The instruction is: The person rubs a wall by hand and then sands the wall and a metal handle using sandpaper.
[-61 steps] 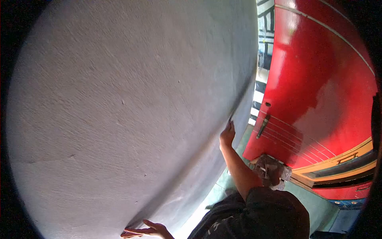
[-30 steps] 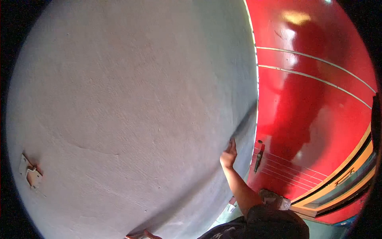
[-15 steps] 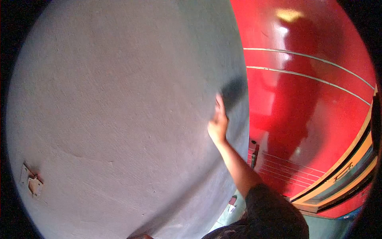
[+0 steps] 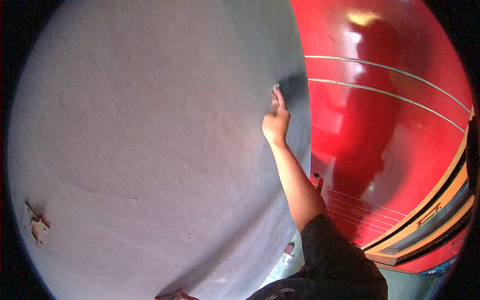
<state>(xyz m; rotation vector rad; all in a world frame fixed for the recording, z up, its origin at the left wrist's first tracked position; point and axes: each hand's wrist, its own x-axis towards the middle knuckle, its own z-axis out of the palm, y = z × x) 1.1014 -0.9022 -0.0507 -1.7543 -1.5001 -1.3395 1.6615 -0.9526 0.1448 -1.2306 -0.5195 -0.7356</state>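
Right now my right hand [image 4: 276, 122] presses, fingers together and stretched upward, against the grey wall [image 4: 150, 140] near its edge beside the red door [image 4: 395, 130], though I cannot tell whether it grips anything, and my left hand [image 4: 172, 295] barely shows below, too hidden to judge.

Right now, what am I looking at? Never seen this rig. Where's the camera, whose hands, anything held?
No machine: one camera on a person's head looks forward and down through a wide lens that bends everything round. Their right hand is raised against a big rough grey panel, near its right edge; a small pale thing at the fingertips is too blurred to name. Their left hand barely peeks in at the bottom, by the panel's lower rim. A small metal bracket sits low on the panel's left. To the right stands a glossy red surface with thin pale lines.
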